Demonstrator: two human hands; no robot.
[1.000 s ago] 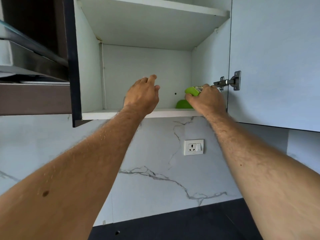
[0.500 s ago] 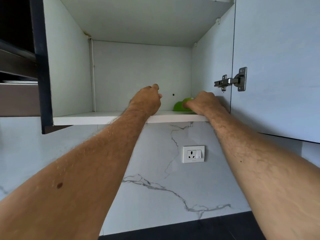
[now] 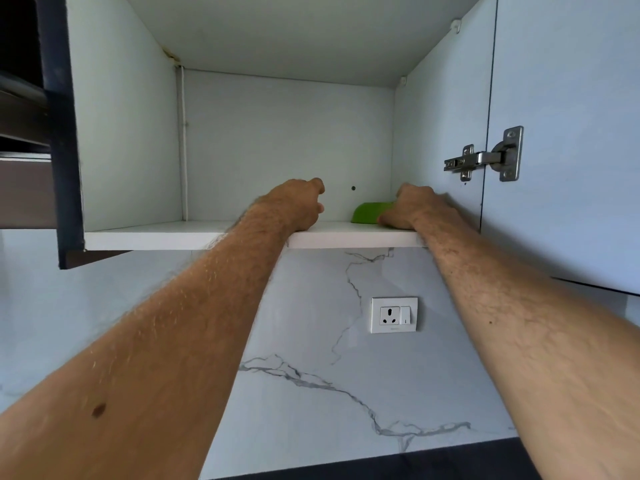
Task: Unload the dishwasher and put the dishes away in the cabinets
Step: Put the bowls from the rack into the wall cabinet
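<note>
Cabinet (image 3: 124, 133): open, upper half of the frame; door (image 3: 568, 133) swung out at right, hinge (image 3: 485, 155) showing.
Shelf (image 3: 156, 237): white, centre of the frame.
Bowl (image 3: 369, 212): green, on the shelf, right of centre, by the right wall.
Right hand (image 3: 412, 207): on the bowl, fingers curled round its near side.
Left hand (image 3: 294, 206): centre of the frame, wrist on the shelf edge, fingers curled, holding nothing visible.
Socket (image 3: 394, 315): on the marble wall (image 3: 311, 341) below.
</note>
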